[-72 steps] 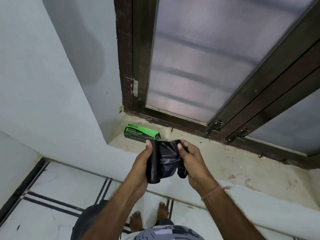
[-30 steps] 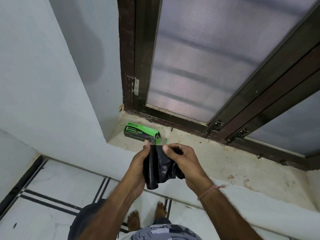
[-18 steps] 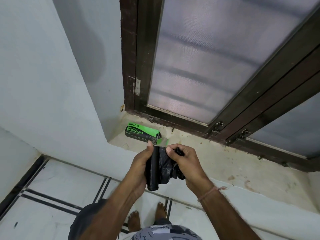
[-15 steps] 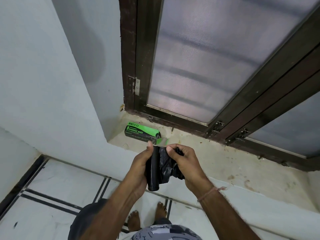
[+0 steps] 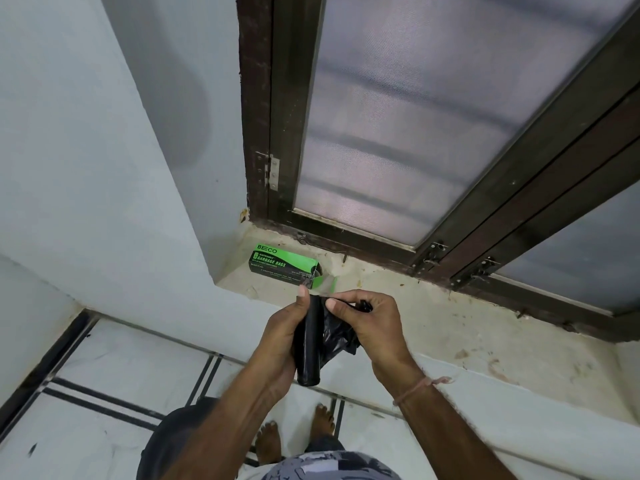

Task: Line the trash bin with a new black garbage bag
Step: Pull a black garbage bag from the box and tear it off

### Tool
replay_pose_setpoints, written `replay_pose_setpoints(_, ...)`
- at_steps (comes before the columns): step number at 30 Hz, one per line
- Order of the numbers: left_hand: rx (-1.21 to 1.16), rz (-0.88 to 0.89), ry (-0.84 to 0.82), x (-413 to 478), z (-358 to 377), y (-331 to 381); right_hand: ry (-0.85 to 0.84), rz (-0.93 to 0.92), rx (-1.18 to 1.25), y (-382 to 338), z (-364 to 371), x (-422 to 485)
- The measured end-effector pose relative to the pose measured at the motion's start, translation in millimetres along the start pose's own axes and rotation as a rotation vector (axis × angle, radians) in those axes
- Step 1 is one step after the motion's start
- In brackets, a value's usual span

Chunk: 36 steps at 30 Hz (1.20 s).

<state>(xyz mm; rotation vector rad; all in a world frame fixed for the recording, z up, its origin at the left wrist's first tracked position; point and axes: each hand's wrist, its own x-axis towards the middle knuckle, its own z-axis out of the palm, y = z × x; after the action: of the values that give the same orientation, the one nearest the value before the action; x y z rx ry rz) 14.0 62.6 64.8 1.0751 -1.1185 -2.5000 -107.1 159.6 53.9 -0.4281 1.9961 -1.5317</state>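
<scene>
The box [image 5: 282, 263] lies on the sill [image 5: 433, 306], beyond the bag roll [image 5: 308, 341] held between both hands.

Quick count of what's here: two hands, the left hand [image 5: 282, 336] and the right hand [image 5: 372, 327], both on the same stuff. One roll of black garbage bags [image 5: 308, 344], with one loose bag [image 5: 334, 336] pulled partway off it. One green and black garbage bag box [image 5: 282, 264] sitting on the one window ledge [image 5: 450, 317]. Two bare feet [image 5: 268, 441] down on the tiled floor [image 5: 114, 368]. One thread bracelet [image 5: 420, 388] on the right wrist. One metal hinge [image 5: 272, 172] on the dark window frame [image 5: 258, 109], plus two small latches [image 5: 433, 256] along the bottom rail.
</scene>
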Motion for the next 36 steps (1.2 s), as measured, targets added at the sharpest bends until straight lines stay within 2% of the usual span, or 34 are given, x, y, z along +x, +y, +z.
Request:
replay_pose_setpoints(4,0.015,-0.003,0.011,-1,0,1,0.0,0.006,0.006,-1,2,0)
replay_pose_setpoints(9,-0.002,0.037,0.017,2,1,1,-0.106,0.026,0.128,-4,3,-4)
replay_pose_setpoints(16,-0.034,0.014,0.0,5,4,-1,-0.142,0.068,0.168,-12,8,-8)
replay_pose_setpoints(25,-0.208,-0.095,0.079,7,7,-6,-0.052,0.266,0.332,-12,23,-17)
replay_pose_setpoints(36,-0.3,-0.001,0.15,12,16,-9,0.036,0.333,0.566,-23,32,-15)
